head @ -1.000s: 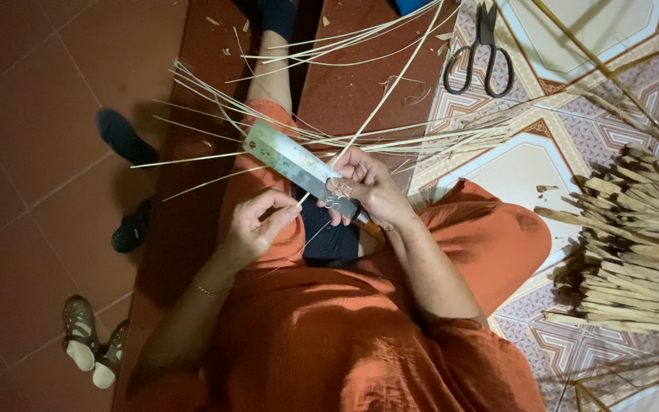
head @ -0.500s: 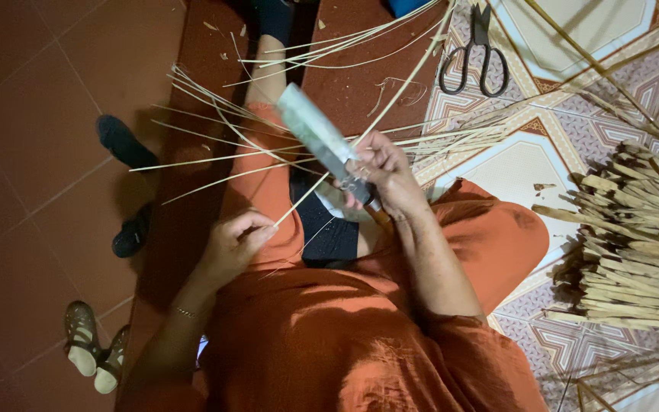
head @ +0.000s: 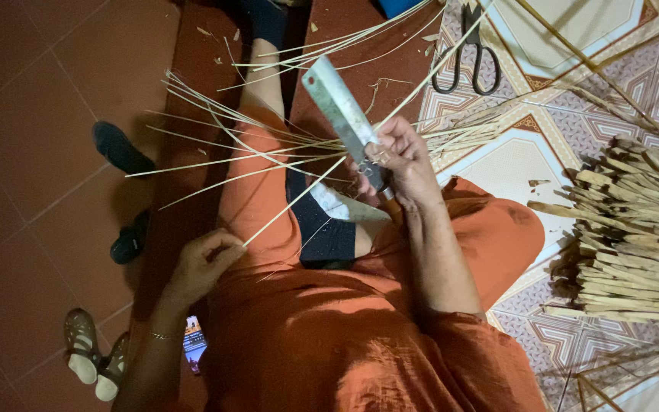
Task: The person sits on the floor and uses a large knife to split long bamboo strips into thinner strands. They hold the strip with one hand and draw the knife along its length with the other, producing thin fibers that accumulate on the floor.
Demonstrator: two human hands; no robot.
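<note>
My right hand (head: 402,164) grips the handle of a broad flat knife (head: 339,103), its pale blade pointing up and to the left. A long thin bamboo strip (head: 306,191) runs under the blade, from my left hand (head: 204,263) up toward the top right. My left hand pinches the strip's near end above my lap. Both arms rest over orange clothing (head: 329,336). Several more thin strips (head: 230,130) fan out to the left across my leg.
Black scissors (head: 467,57) lie on the patterned mat (head: 573,84) at the top. A heap of split bamboo sticks (head: 634,236) sits at the right. Dark shoes (head: 120,149) and sandals (head: 89,355) lie on the red tiles (head: 32,114) at the left. A phone (head: 194,343) lies near my left wrist.
My left hand has pulled the strip down and away from the knife, toward my lap. The blade has swung from lying leftward to pointing more upward.
</note>
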